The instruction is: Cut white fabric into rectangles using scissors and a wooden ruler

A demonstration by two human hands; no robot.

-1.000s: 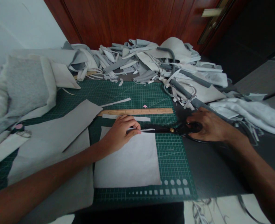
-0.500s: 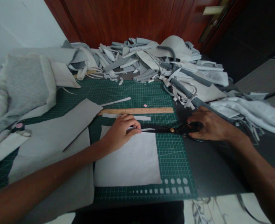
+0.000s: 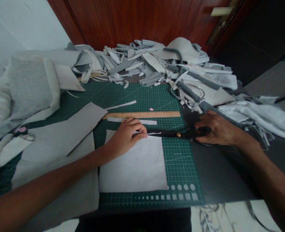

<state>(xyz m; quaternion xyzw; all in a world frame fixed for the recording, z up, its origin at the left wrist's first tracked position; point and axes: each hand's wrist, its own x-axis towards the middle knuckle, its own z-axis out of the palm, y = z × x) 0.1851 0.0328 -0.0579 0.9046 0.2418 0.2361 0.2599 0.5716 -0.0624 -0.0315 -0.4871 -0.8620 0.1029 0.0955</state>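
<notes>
Left hand (image 3: 125,138) has its fingers pressed together, pinching the top edge of the pale fabric sheet (image 3: 132,167); right hand (image 3: 220,132) curls round the black shears (image 3: 173,134); sheet lies by the bottom edge of the green cutting mat (image 3: 178,167); looks light, limp, best held by its edge.

Glossy metal shears (image 3: 171,134), wooden ruler (image 3: 142,114), matt cloth (image 3: 132,169)

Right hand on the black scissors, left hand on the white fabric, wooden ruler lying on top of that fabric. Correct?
Not quite: the wooden ruler isn't on the white fabric. The head view shows it on the green cutting mat, beyond the fabric's far edge. The rest stands: right hand on the black scissors, left hand on the fabric.
</notes>
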